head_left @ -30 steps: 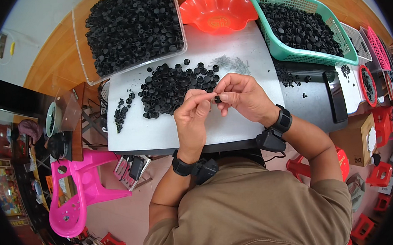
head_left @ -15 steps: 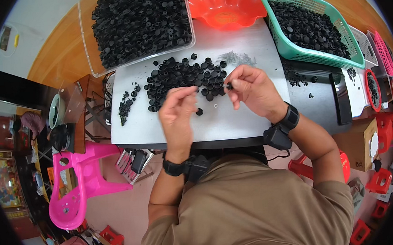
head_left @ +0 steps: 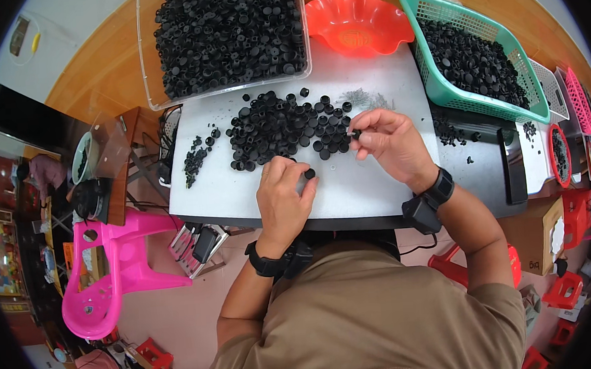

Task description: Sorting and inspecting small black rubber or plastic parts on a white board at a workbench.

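Note:
My left hand (head_left: 286,195) is down on the white work surface (head_left: 371,189), its thumb and fingers closed around a small round black cap (head_left: 310,174). My right hand (head_left: 395,143) is raised a little to the right, pinching a small black plastic part (head_left: 356,134) between thumb and fingertips; its exact kind is too small to tell. Beyond my hands spreads a heap of black caps (head_left: 264,128), with looser caps (head_left: 332,123) at its right side. A tiny pale ring (head_left: 333,167) lies between my hands.
A clear bin (head_left: 308,46) full of black parts stands at the back left, beside a red wavy bowl (head_left: 360,26). At the back right is a green basket (head_left: 432,82) of black parts. Smaller black pieces (head_left: 195,165) lie left; thin metal pins (head_left: 365,99) lie behind.
My left hand has come down and closed around the cap on the surface. My right hand still pinches its small black part. The whole view has shifted slightly.

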A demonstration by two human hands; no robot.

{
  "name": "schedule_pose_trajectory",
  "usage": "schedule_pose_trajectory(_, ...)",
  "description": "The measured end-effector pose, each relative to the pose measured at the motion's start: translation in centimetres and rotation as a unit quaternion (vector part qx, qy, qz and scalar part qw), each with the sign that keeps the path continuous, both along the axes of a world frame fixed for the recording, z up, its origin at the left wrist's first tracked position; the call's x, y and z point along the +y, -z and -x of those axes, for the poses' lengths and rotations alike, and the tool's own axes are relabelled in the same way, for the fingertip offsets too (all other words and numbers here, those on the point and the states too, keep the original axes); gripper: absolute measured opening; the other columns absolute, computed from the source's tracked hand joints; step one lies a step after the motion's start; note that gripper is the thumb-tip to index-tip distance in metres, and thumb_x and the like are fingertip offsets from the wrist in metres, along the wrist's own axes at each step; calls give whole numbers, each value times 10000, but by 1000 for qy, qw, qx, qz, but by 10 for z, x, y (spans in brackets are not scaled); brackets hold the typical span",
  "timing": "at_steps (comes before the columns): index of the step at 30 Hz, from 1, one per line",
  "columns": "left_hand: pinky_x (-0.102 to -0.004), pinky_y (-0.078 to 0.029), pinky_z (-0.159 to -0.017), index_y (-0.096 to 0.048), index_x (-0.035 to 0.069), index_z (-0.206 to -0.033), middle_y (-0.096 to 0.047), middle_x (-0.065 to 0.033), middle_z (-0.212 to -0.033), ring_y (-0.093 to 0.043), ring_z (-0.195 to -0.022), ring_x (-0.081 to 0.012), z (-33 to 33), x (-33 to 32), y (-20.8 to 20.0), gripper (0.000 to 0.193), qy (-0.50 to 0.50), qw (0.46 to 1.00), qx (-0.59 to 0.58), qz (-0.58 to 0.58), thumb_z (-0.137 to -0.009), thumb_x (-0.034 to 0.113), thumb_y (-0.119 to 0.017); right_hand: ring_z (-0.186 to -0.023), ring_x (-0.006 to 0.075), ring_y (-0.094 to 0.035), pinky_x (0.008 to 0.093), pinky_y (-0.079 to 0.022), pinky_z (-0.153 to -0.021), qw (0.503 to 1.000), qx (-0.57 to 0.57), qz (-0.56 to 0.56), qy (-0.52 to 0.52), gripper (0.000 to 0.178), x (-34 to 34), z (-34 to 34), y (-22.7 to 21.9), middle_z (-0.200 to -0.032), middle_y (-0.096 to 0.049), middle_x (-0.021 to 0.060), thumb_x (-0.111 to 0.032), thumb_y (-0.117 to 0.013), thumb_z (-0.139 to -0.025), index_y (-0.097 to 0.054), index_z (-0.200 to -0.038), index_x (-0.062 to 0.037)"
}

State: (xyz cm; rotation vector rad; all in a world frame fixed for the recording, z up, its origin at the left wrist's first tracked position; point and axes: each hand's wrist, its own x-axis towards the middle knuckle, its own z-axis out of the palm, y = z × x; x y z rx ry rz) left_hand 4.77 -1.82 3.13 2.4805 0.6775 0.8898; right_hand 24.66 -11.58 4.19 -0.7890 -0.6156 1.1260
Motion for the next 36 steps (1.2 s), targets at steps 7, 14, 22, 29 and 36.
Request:
schedule_pose_trajectory(7,-240,-477,-592,-590,1,-891,-626,-75,-812,-610,-671,-132,-18,-9,-13,203,23,971,-78,225,-709,-22,-677,-770,169,-625,260,-551,-609,992,-108,0,-63,138,-4,16,-13,-961,-593,136,81,-584,-806,-610,-936,43)
schedule_pose_trajectory(14,-247,-511,-645,-588,-49,-996,-603,-94,-898,-626,-761,-132,-32,-16,-20,271,77,953,-154,248,-734,-93,-642,-796,158,-631,261,-547,-622,989,-142,-7,-41,123,-4,11,-9,-947,-636,124,50,-583,-832,-625,-947,36)
schedule_pose_trajectory(22,-235,-513,-727,-589,-62,-1053,-571,-100,-995,-618,-826,-141,-33,-12,-11,248,154,862,-260,407,-806,-86,-602,-813,183,-646,277,-553,-650,993,-106,-34,-30,123,-4,8,-8,-950,-643,134,25,-586,-840,-625,-957,29)
schedule_pose_trajectory(29,-230,-488,-696,-594,-24,-1057,-605,-65,-907,-590,-794,-115,-33,-6,-11,222,177,762,-280,556,-836,-41,-582,-802,181,-649,278,-555,-640,994,-96,-38,-26,92,-5,9,-14,-927,-643,122,17,-591,-840,-621,-926,23)
schedule_pose_trajectory(36,-237,-462,-715,-567,-25,-1091,-617,-77,-928,-564,-769,-122,-33,-3,-2,229,222,630,-285,687,-868,28,-557,-680,91,-590,208,-499,-539,988,-151,-13,-11,69,-10,11,-17,-811,-616,48,16,-617,-823,-616,-892,11)
